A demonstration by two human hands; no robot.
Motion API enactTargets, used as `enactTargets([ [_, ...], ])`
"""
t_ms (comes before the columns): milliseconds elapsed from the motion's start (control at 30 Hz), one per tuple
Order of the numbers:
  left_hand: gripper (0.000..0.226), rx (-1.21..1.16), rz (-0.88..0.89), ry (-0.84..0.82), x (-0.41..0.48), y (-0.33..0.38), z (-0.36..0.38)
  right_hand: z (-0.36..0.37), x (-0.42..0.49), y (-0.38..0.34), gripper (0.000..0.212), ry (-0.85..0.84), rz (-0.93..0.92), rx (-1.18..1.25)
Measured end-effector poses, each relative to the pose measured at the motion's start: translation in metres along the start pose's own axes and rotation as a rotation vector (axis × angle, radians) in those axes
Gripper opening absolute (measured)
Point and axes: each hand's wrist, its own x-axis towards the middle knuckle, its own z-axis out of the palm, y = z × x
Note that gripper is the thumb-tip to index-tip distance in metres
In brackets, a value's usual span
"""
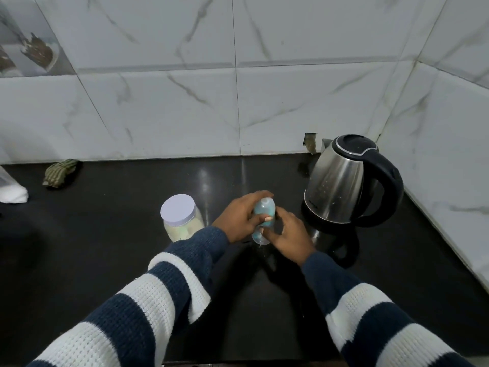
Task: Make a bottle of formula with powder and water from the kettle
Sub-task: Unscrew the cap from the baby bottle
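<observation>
Nearest me are my two striped sleeves (164, 295), reaching over the dark worktop (105, 234); beyond them both hands meet on the baby bottle (263, 221), which hangs above the worktop between the jar and the kettle. My left hand (238, 221) is wrapped round the bottle's upper part, thumb across it; my right hand (288, 237) is clamped on the lower end; I judge I am about to twist the top loose, though which end carries the teat I cannot tell.

Risks, as I see them: the bottle is small and smooth and held in the air, so a hard twist could slip it from my grip onto the worktop; the kettle (341, 186) stands just beside my right hand, lid shut, and a jerked elbow could knock it, spilling hot water if it holds any; the powder jar (180, 218) near my left wrist has its white lid on, so it would only tip.

Farther off, a green cloth (60, 172) and something white (12, 193) lie by the wall; neither obstructs.
</observation>
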Motion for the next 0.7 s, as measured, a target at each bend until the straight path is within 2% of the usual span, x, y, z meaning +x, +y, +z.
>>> enactTargets([
  [267, 0.050, 0.060, -0.100, 0.178, -0.006, 0.008, 0.014, 0.003, 0.000, 0.000, 0.064, 0.052, 0.033, -0.043],
  [367, 0.052, 0.146, -0.159, 0.226, -0.005, 0.014, 0.014, 0.004, 0.001, 0.000, 0.063, 0.060, 0.038, -0.052],
  [433, 0.055, 0.107, -0.141, 0.165, -0.004, 0.013, 0.013, 0.003, 0.001, 0.001, 0.061, 0.065, 0.045, -0.054],
  [533, 0.071, -0.029, -0.089, -0.041, -0.003, 0.009, 0.009, 0.002, 0.001, 0.006, 0.066, 0.082, 0.058, -0.062],
  [600, 0.070, -0.047, -0.075, -0.035, -0.001, 0.010, 0.005, 0.002, 0.002, 0.005, 0.070, 0.111, 0.049, -0.078],
  [700, 0.056, -0.001, -0.106, 0.049, 0.005, 0.012, 0.003, 0.001, 0.002, 0.004, 0.074, 0.118, 0.042, -0.094],
])
